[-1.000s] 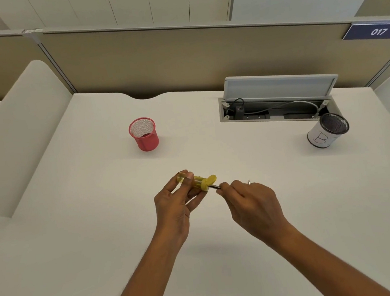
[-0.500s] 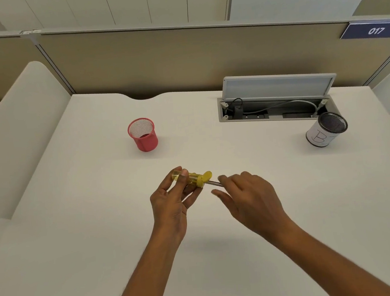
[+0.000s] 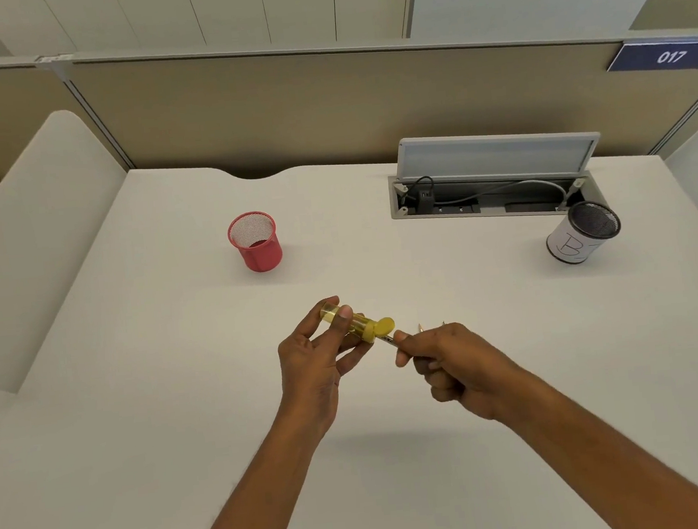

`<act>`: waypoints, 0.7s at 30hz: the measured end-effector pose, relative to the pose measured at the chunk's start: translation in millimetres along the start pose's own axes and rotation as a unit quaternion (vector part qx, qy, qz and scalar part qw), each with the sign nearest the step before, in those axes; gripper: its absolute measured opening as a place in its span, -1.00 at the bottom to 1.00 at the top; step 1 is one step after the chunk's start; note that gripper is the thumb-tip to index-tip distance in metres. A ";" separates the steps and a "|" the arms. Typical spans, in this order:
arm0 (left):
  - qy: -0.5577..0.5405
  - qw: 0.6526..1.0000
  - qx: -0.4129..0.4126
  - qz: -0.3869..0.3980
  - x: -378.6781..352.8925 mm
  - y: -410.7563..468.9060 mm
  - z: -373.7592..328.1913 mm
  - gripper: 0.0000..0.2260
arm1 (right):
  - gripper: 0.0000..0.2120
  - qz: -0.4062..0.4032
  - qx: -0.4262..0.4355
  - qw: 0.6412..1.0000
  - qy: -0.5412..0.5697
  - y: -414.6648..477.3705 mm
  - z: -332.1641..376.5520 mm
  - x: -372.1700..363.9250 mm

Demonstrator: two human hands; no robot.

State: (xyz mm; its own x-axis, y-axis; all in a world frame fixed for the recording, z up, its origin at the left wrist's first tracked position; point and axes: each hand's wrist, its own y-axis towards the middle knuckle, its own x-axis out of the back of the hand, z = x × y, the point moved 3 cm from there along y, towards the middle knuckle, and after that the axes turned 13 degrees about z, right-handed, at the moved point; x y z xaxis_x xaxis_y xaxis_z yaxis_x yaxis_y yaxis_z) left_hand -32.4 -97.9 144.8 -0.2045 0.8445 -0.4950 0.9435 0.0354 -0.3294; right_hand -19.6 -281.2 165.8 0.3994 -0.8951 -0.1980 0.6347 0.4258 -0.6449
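Gripping with the left hand (image 3: 314, 364) a stubby yellow translucent plastic tube sharpener (image 3: 354, 323), thumb on top and fingers beneath, kept level above the desk so its mouth faces 3 o'clock. Hinged round yellow cap (image 3: 386, 325) flipped open at that end, out of the way of the opening. Pinching with the right hand (image 3: 453, 365), at 3 o'clock of the tube, a thin dark pencil (image 3: 387, 340) close to its front, nose at the mouth or just inside; cannot tell which. Probably gripped that short for steady turning. Other fingers curled into the palm, seemingly round more pencils, judging by two fine points (image 3: 420, 326) poking up behind the knuckles. Both held over the pale white desk (image 3: 182, 405), near its middle. Further out: red wire-mesh cup (image 3: 258, 247) at 11 o'clock, upright, well apart; black mesh cup wrapped in white paper marked B (image 3: 577, 240) at 2 o'clock, likely for finished pencils. Beyond, at 1 o'clock, open grey cable tray (image 3: 493, 201).
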 end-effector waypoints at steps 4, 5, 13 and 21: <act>-0.017 1.000 -0.002 -0.006 -1.8 1.2 -1.0 -0.73 | -0.71 -0.101 0.171 0.952 -0.235 0.3 1.9 1.1; -0.030 0.999 -0.002 -0.011 -1.4 1.4 -1.1 -0.73 | -0.73 -0.155 0.252 0.887 -0.355 -1.1 3.8 0.7; -0.078 0.996 0.019 -0.033 -0.9 0.5 4.1 -0.78 | -0.86 -0.292 0.398 0.480 -0.725 -1.1 -6.0 0.3; -0.023 1.000 -0.002 -0.015 1.9 0.2 1.0 -0.72 | -0.68 -0.060 0.137 0.968 -0.201 11.0 0.9 2.2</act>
State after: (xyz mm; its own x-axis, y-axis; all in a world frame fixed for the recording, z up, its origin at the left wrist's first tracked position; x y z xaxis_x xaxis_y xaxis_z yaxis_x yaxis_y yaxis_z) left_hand -32.9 -96.8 143.0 -0.2443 0.8176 -0.5214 0.9378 0.0624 -0.3415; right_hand -11.2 -278.4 158.9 0.5012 -0.8406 0.2052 0.8228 0.3896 -0.4138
